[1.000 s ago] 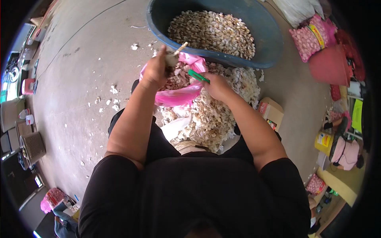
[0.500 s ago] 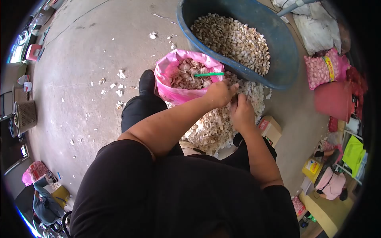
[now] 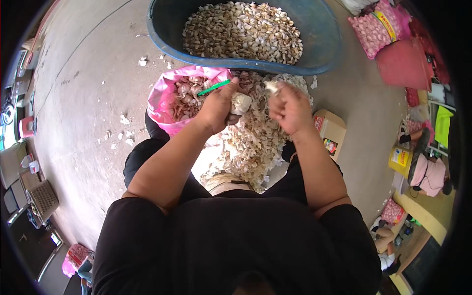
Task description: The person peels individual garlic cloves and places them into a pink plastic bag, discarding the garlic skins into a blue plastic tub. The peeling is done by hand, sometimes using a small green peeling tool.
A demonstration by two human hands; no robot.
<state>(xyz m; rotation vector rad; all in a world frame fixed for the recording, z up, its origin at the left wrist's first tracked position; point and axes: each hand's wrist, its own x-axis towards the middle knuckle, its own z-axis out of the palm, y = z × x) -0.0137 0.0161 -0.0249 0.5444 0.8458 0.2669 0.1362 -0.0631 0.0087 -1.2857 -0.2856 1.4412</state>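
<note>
- The left hand [image 3: 217, 107] has its grip closed around a garlic bulb [image 3: 241, 103]. The bulb sits up at the fingertips, probably so the other hand can get at it.
- A thin green tool [image 3: 214, 87] sticks out of the same fist, tucked out of the way and pointing over the bag.
- The right hand [image 3: 290, 109] is just beside the bulb. Its grip is pinched tight on a small white piece [image 3: 272, 87], which looks like papery skin or a clove. I cannot tell which.
- Both hands are held up over a big pile of peels [image 3: 255, 142], so loose bits likely fall there. The peels look dry, thin and flaky.
- A soft, shiny pink bag [image 3: 158, 101] stands open near the left hand, full of round, bumpy bulbs.
- Behind it is a smooth blue tub [image 3: 322, 51], heaped with small pale cloves.
- A cardboard box [image 3: 330, 129] sits by the pile on the grey concrete floor [image 3: 88, 98].
</note>
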